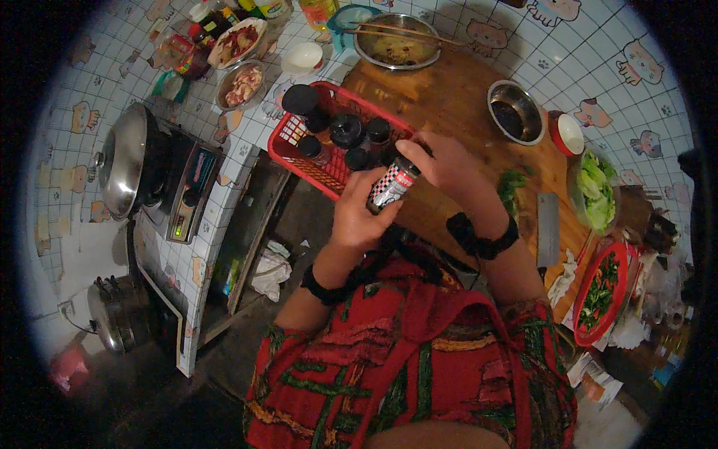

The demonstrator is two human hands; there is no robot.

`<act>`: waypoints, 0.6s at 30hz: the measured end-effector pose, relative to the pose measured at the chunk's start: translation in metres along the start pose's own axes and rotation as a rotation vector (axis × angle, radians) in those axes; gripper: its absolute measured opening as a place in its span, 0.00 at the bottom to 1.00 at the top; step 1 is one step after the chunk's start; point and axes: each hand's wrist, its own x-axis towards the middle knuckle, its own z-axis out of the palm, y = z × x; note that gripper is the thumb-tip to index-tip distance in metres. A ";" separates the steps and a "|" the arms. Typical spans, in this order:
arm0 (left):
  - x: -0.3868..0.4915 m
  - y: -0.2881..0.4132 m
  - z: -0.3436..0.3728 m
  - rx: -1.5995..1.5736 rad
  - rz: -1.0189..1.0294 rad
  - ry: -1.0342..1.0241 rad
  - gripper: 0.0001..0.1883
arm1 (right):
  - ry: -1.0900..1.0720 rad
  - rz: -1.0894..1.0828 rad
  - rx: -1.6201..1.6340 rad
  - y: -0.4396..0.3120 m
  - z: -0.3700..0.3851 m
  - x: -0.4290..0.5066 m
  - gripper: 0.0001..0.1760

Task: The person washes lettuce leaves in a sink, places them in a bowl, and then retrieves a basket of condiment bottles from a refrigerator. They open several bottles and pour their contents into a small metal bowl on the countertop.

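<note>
My left hand (362,210) grips a seasoning jar (391,188) with a checkered label that bears writing. The jar leans, its dark top end towards my right hand (443,163). That hand curls at the top end, thumb extended, around something dark that looks like a cap, mostly hidden by the fingers. Just beyond both hands stands a red plastic basket (305,177). Several dark-capped jars are in it, among them a tall black-topped one (300,100) and a round black-lidded one (346,130).
The basket rests partly on a wooden board (370,84). On the right are a cleaver (548,230), a steel bowl (541,126), lettuce (597,188) and a red-rimmed plate (580,337). Chopsticks (404,35) cross a metal basin (429,63). A lidded wok (126,163) sits on the stove (182,216) at left.
</note>
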 end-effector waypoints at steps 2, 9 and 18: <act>0.003 0.003 0.007 -0.008 -0.024 -0.031 0.29 | 0.109 -0.071 -0.151 -0.007 -0.002 -0.008 0.27; 0.009 0.020 0.025 0.114 -0.201 -0.175 0.30 | 0.228 -0.135 -0.434 -0.009 -0.007 -0.022 0.22; 0.016 0.026 0.036 -0.155 -0.099 -0.097 0.29 | 0.330 -0.384 -0.309 0.017 -0.023 -0.025 0.14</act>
